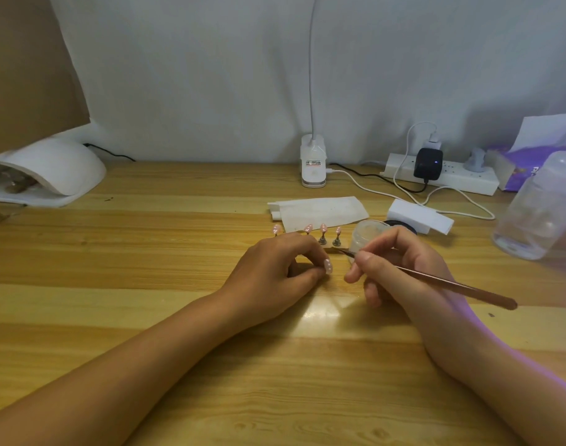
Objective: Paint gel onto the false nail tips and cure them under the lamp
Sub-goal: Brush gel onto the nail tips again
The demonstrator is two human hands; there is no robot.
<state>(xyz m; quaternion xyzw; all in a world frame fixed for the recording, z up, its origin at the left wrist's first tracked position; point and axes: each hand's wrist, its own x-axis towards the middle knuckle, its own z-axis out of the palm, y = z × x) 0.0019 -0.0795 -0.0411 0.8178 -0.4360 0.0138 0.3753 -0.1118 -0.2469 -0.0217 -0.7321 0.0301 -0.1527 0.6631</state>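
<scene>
My left hand (275, 268) rests on the wooden table and pinches a pink false nail tip (424, 267) with white dots between thumb and fingers. My right hand (400, 268) grips a thin rose-gold brush (452, 284), its dark tip pointing left toward the row of stands. Several more pink nail tips (322, 231) stand upright on small metal stands just behind my left hand. A small clear gel jar (367, 235) sits behind my right fingers. The white curing lamp (46, 170) sits at the far left of the table.
A folded white paper (320, 212) and a white block (420, 215) lie behind the stands. A clip desk lamp (313, 165), a power strip (445, 175) with cables, a clear plastic bottle (539, 207) and a purple packet (516, 169) line the back and right. Cardboard (27, 66) stands at the left.
</scene>
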